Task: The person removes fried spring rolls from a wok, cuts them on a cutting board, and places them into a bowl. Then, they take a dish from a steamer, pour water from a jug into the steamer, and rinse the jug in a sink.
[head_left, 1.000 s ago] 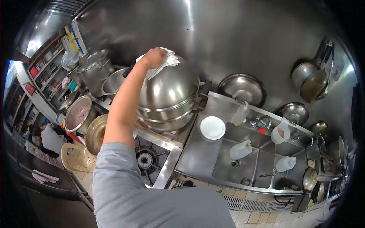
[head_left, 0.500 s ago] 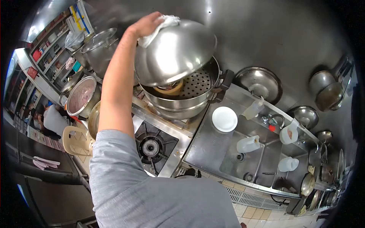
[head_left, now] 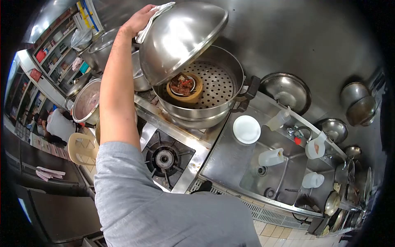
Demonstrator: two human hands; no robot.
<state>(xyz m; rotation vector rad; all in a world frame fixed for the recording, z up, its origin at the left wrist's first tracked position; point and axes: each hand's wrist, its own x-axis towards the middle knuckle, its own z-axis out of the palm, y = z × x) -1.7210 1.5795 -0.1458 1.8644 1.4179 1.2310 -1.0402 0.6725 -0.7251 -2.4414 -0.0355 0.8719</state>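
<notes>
My left hand point(head_left: 142, 19) is closed over a folded white cloth point(head_left: 153, 22) at the upper rear of a domed steel steamer lid point(head_left: 179, 39). The lid is tilted up, its right side raised off the pot. Below it stands a large steel steamer pot point(head_left: 193, 113) with a perforated steamer tray point(head_left: 214, 84) inside. On the tray, to the left, sits a round bamboo steamer basket point(head_left: 195, 97) holding a small dish of dark, saucy food point(head_left: 182, 84) with red bits. My right hand is out of view.
A gas burner point(head_left: 165, 159) lies in front of the pot. At right is a steel sink point(head_left: 271, 177) with plastic jugs point(head_left: 271, 157), and a white plate point(head_left: 247, 129) on its drainboard. Large pots point(head_left: 88, 101) stand at left. A person point(head_left: 61, 125) is in the left background.
My left hand has moved left and up with the lid, tilting it further. The bamboo basket and its food are now uncovered, and more of the perforated tray shows.
</notes>
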